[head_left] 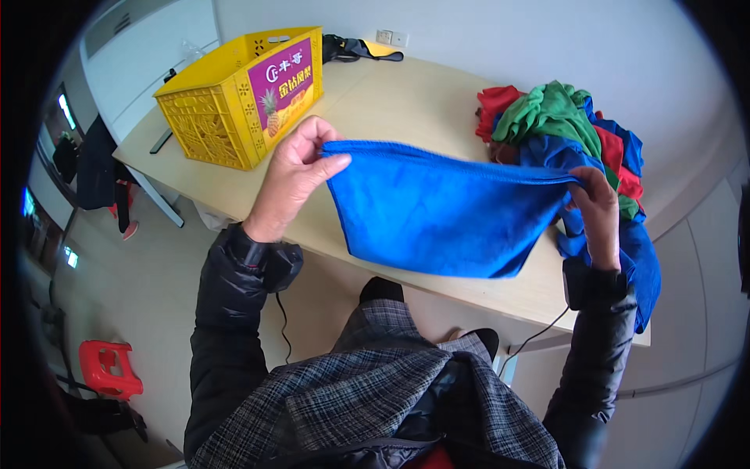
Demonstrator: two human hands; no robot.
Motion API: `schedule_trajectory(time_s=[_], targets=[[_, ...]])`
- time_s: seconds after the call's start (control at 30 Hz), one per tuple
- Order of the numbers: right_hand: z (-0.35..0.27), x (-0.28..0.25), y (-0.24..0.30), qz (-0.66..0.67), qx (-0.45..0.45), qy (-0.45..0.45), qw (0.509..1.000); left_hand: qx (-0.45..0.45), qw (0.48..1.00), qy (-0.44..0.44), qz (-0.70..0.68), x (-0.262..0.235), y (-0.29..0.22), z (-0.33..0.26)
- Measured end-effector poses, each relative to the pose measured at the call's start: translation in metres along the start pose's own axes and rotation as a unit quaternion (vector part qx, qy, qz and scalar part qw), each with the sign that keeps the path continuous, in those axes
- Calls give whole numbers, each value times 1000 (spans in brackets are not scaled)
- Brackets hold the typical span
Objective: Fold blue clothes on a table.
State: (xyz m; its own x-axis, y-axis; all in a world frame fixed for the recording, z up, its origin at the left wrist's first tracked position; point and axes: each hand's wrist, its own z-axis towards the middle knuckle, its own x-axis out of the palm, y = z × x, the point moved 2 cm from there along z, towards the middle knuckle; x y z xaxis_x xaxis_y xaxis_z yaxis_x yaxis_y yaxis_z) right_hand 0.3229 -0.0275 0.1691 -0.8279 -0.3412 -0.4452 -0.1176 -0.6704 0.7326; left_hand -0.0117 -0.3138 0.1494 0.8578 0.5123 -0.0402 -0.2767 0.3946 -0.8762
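A blue cloth (437, 215) — folded double, stretched taut by its top corners — hangs above the table edge.

Right hand (598, 211) fingertips tucked behind the blue cloth (437, 211), part of the cloth pile (562, 125) covered by it, inside of the yellow crate (234, 94) not seen, dark things at the left rim too blurred to tell

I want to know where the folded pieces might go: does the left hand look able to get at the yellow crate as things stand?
Probably yes. The yellow crate stands just beyond the left hand with bare table between them, but that hand is pinching a corner of the blue cloth.
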Motion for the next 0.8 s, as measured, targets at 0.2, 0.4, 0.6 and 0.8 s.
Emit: schedule_trajectory(time_s=[0.2,0.4,0.6,0.8], targets=[[-17,-19,11,14,32,-4,999,3,999,30,32,3,-15,-20],[-22,-47,33,88,66,-7,994,22,999,42,-18,1,-23,-15],[-7,-24,51,36,120,-34,992,13,999,29,23,-15,-19,23],[47,-30,-15,-52,74,96,991,30,988,103,110,-14,39,110]])
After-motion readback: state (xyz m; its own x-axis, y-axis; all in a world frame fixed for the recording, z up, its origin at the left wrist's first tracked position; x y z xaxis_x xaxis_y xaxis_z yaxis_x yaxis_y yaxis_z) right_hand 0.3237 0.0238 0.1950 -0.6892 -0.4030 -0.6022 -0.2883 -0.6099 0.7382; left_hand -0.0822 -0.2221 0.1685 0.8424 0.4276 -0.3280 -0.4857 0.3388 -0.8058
